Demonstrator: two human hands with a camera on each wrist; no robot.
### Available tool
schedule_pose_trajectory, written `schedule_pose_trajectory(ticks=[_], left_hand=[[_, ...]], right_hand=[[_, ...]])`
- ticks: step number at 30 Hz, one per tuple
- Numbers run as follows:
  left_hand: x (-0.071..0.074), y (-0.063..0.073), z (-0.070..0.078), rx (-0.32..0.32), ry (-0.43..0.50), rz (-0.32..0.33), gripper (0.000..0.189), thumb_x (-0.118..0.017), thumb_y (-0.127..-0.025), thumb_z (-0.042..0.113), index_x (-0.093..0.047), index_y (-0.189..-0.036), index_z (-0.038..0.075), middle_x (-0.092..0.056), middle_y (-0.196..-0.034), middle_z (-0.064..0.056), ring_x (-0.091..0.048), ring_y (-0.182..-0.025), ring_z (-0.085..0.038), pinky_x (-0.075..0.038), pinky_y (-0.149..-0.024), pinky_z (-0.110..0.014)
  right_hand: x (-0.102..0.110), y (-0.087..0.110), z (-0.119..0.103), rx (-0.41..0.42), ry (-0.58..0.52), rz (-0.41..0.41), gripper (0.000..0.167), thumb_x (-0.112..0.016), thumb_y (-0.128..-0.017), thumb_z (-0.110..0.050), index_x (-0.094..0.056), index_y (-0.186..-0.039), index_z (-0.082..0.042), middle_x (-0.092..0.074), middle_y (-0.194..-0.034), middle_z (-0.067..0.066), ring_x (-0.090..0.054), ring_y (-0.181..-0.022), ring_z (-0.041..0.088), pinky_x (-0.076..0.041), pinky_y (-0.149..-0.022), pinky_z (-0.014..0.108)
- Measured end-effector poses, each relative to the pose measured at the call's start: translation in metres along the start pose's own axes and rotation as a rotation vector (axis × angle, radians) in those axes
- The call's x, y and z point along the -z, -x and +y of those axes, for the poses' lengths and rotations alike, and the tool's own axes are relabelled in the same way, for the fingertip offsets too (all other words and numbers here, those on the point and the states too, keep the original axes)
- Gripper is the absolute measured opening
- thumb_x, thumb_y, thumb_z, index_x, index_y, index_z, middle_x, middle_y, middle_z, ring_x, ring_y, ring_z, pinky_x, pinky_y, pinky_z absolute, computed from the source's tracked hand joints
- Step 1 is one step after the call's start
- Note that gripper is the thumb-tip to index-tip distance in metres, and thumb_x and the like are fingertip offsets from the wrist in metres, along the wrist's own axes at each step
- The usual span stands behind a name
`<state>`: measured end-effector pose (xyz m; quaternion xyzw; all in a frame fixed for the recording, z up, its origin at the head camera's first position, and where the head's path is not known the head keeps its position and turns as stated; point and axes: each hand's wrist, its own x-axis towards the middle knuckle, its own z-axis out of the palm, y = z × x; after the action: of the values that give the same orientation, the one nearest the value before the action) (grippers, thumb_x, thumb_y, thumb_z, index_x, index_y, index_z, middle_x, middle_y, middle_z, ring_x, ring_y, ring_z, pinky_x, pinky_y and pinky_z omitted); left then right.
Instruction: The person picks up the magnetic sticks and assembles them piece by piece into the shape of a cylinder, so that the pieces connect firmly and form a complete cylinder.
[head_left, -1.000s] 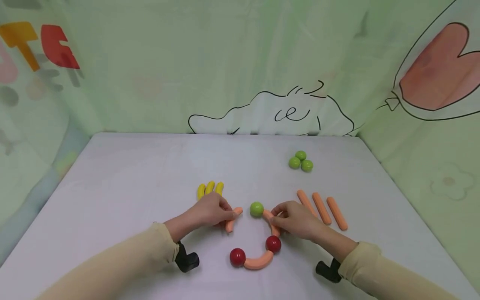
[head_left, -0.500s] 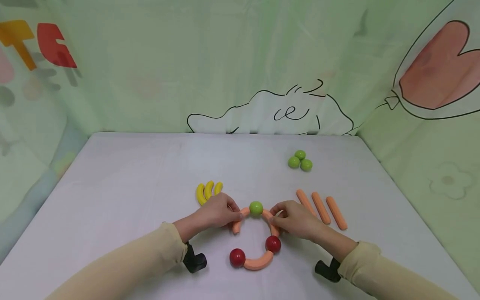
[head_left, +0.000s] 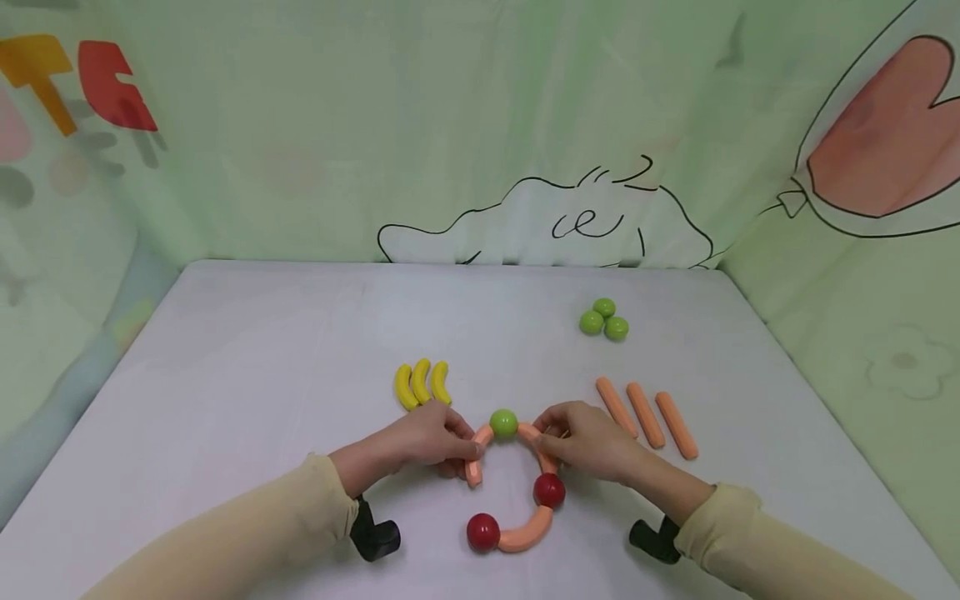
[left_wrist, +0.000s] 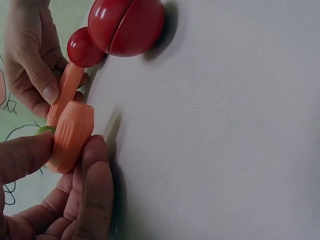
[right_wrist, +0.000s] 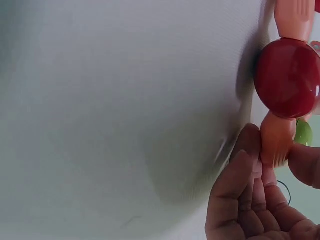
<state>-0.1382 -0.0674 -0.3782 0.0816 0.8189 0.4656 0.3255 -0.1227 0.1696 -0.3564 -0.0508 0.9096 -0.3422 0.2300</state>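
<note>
My left hand [head_left: 431,437] pinches a curved orange toy sausage [left_wrist: 75,130] between thumb and fingers; its upper end meets a green ball [head_left: 504,423]. On the ball's other side, my right hand [head_left: 588,440] pinches a second curved sausage [right_wrist: 277,135], whose lower end touches a red ball [head_left: 550,490]. From that ball a third curved sausage [head_left: 527,533] leads to another red ball [head_left: 483,532] at the lower left. Together they form a ring with a gap on its left, between the left-hand sausage and the lower red ball.
Three small yellow bananas [head_left: 422,382] lie just behind my left hand. Three straight orange sausages [head_left: 646,415] lie right of my right hand. Farther back sits a cluster of three green balls [head_left: 604,318]. Printed green cloth [head_left: 300,150] hangs behind the white table [head_left: 262,350].
My left hand has brought its sausage rightward against the green ball, then drawn slightly toward me. The green ball has shifted left and nearer. The lower sausage and red ball have moved slightly nearer.
</note>
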Motion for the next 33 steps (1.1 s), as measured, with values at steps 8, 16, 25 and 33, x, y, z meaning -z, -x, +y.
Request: schedule_pose_trajectory(ticks=[8,16,25,33], left_hand=[[-0.002,0.001,-0.002,0.011,0.029,0.008,0.015,-0.075,-0.092,0.017,-0.074,-0.098,0.003,-0.072,-0.074,-0.002,-0.065,-0.064,-0.009,-0.057,-0.064,-0.023],[-0.001,0.003,-0.004,-0.003,0.046,0.007,0.017,-0.075,-0.092,0.017,-0.074,-0.101,0.002,-0.073,-0.075,-0.004,-0.066,-0.065,-0.011,-0.058,-0.065,-0.024],[0.004,0.006,-0.009,-0.001,0.046,0.023,0.017,-0.074,-0.093,0.019,-0.074,-0.099,0.002,-0.074,-0.075,-0.004,-0.068,-0.066,-0.010,-0.058,-0.067,-0.025],[0.005,0.011,-0.010,0.007,0.048,-0.008,0.016,-0.074,-0.093,0.019,-0.076,-0.094,0.003,-0.076,-0.076,-0.006,-0.067,-0.062,-0.008,-0.059,-0.065,-0.024]], right_hand=[[-0.002,0.004,0.005,-0.002,-0.005,0.000,0.034,-0.070,-0.093,-0.016,-0.067,-0.120,0.004,-0.068,-0.087,0.003,-0.058,-0.076,0.014,-0.049,-0.064,0.027],[-0.013,0.045,0.012,0.177,0.155,0.049,0.037,-0.078,-0.091,-0.027,-0.059,-0.118,-0.012,-0.058,-0.080,-0.005,-0.050,-0.064,0.006,-0.043,-0.054,0.022],[-0.029,0.053,0.020,0.399,0.419,-0.076,0.027,-0.083,-0.085,-0.026,-0.074,-0.110,-0.027,-0.060,-0.089,-0.014,-0.044,-0.070,-0.002,-0.043,-0.060,0.018],[-0.034,0.053,0.022,0.479,0.513,0.069,0.016,-0.082,-0.086,-0.029,-0.074,-0.098,-0.022,-0.067,-0.089,-0.012,-0.056,-0.076,0.001,-0.056,-0.068,0.024]])
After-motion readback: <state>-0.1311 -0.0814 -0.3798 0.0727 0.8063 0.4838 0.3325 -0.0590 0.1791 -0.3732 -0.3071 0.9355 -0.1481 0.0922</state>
